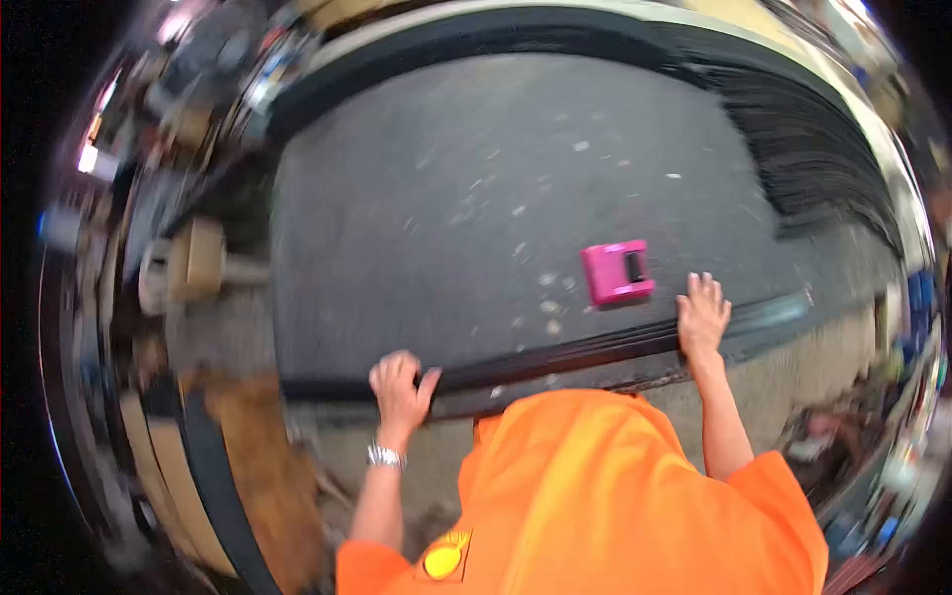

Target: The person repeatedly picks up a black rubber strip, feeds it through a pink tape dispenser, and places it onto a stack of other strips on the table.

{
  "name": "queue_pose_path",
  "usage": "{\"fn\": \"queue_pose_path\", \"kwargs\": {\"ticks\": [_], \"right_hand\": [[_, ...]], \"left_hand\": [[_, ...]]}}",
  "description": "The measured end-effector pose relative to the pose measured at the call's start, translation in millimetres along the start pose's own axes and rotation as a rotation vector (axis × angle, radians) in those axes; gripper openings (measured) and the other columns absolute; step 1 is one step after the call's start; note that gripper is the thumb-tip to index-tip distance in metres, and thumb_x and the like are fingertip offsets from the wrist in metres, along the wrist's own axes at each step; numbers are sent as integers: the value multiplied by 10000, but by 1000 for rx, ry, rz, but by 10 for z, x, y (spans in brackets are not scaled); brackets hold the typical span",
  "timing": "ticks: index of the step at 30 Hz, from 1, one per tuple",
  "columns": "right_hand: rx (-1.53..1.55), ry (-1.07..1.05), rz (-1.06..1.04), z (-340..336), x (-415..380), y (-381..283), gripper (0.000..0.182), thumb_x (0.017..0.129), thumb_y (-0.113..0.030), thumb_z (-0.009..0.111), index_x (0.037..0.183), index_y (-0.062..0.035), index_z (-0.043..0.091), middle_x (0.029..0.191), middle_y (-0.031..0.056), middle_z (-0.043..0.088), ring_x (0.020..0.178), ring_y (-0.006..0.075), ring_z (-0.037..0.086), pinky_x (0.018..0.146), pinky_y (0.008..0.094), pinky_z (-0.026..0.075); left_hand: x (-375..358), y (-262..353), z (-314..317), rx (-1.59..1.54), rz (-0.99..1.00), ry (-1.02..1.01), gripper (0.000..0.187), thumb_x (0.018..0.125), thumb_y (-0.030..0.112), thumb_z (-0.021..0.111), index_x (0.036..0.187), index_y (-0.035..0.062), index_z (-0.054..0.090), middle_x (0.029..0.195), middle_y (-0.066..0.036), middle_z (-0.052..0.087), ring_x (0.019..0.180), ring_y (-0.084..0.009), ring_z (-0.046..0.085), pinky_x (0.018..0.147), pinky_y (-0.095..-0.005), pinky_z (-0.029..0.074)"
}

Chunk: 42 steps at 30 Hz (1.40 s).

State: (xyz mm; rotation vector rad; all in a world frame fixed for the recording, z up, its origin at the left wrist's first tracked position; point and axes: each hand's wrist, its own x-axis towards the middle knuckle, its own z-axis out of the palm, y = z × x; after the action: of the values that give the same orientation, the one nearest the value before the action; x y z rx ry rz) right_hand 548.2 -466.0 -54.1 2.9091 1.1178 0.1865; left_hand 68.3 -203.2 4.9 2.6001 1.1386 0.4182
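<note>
Long black strips (555, 351) lie bundled along the near edge of a grey worktable (416, 218). My left hand (399, 389), with a metal-banded watch at the wrist, rests on the left part of the bundle, thumb apart and fingers slightly bent. Toward the bundle's right end, my right hand (703, 315) lies flat over the strips with its fingers stretched forward. Just left of that hand stands a small pink box-like object (617, 273) with a black inset on its side.
A thick pile of black strips (813, 149) borders the table's right side, and another black band (476, 38) follows its far edge. Small pale scraps dot the tabletop. Cardboard (263, 476) and a tan box (196, 260) sit on the left; blurred clutter lies on both sides.
</note>
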Motion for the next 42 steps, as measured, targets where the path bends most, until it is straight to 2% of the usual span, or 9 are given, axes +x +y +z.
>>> {"fn": "queue_pose_path", "kwargs": {"ticks": [8,14,18,27,35,36,39,40,42], "right_hand": [[156,143,47,-70,-43,-83,546,961,-375,615,1466,-191,522,1547,123,473,1440,334,408,1156,617,276],[172,138,63,-141,-35,-94,540,946,-375,629,1443,-182,544,1536,108,475,1430,321,409,1152,607,283],[191,136,51,-171,-32,-74,553,942,-388,627,1442,-169,543,1539,131,464,1423,335,409,1145,616,280],[318,80,-135,-228,51,189,645,930,-458,635,1440,-83,516,1529,187,427,1398,399,378,1113,632,298],[437,110,-307,-248,137,532,627,893,-458,676,1385,-84,570,1493,166,468,1349,355,414,1097,600,303],[457,104,-312,-242,145,548,609,888,-447,684,1380,-102,584,1482,162,487,1346,355,421,1102,636,289],[392,134,-358,-211,147,601,576,890,-429,686,1370,-123,599,1476,151,502,1339,343,439,1106,679,268],[383,142,-381,-279,150,649,544,886,-395,698,1357,-136,611,1468,133,518,1333,329,457,1107,713,248],[338,155,-308,-441,57,780,537,866,-337,724,1351,-134,612,1442,108,543,1307,303,484,1101,674,273]], "left_hand": [[320,819,574,-95,163,-58,203,915,264,695,1061,125,723,877,-62,664,856,-296,600,761,-450,435],[584,1712,927,-206,309,-186,300,899,323,721,1110,111,707,952,-76,647,905,-295,600,776,-445,448],[658,2113,1062,-164,347,-157,482,826,467,772,1152,123,682,1030,-81,625,958,-301,591,811,-444,448],[607,2279,1187,-44,254,-93,544,716,495,830,1087,128,676,1015,-68,627,985,-303,588,844,-446,446],[559,2381,1192,-25,131,-148,556,699,406,864,1137,141,645,1122,-88,593,1086,-314,556,931,-452,418],[557,2397,1175,-49,72,-196,568,702,401,866,1154,136,644,1186,-94,579,1152,-317,536,973,-465,402],[522,2409,1213,-33,127,-90,596,706,388,867,1189,125,637,1239,-107,564,1217,-327,509,1022,-492,376],[526,2411,1218,-30,124,-48,658,693,463,870,1209,119,649,1277,-117,544,1243,-328,487,1056,-506,351],[468,2392,1178,-99,130,-19,668,694,397,887,1242,115,629,1287,-126,536,1252,-333,479,1057,-505,349]]}}
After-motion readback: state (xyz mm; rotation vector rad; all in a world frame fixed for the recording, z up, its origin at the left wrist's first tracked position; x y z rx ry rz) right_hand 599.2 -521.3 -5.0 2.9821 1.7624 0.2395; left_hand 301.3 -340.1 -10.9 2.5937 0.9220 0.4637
